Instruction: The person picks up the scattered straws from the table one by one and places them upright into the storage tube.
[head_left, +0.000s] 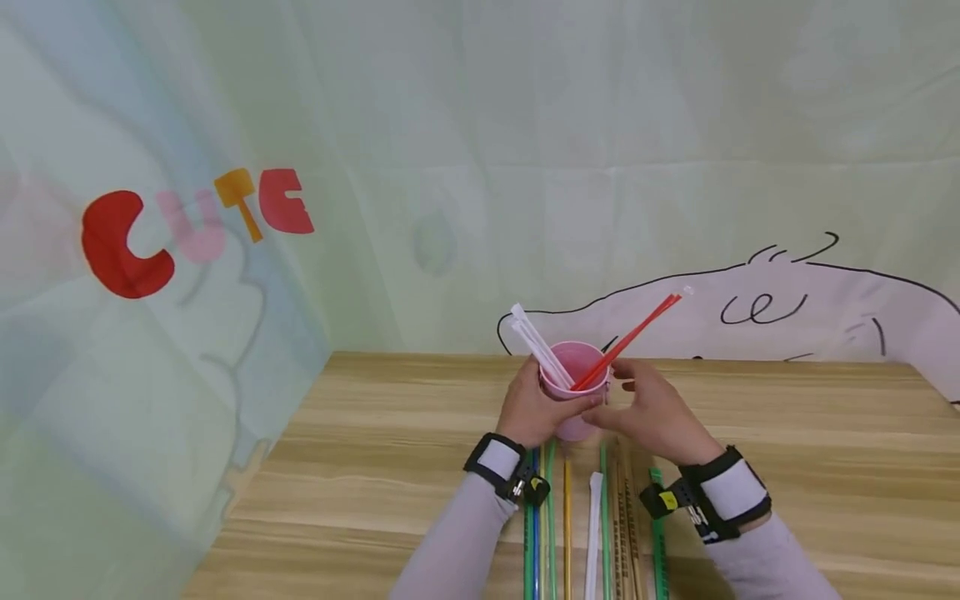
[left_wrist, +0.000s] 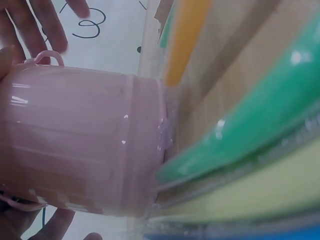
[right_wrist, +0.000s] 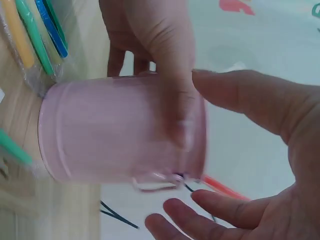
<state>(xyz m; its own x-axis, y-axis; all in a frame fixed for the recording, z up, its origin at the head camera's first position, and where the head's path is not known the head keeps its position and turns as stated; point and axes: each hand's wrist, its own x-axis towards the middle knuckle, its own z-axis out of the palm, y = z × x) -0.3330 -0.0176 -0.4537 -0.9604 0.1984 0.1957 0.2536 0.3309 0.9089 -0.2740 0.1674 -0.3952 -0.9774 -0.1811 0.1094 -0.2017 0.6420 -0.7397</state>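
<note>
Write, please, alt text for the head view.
A left hand grips a pink cup with white straws and red straws inside, a right hand beside it. More straws lie side by side on a wood-grain table; the backdrop behind reads CUTE.

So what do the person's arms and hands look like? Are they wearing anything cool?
Yes! Both arms wear long, pale sleeves. The left hand and right hand have no gloves. Each wrist has a black strap around a whitish patch, plus a small black gadget with a bright yellow mark.
</note>
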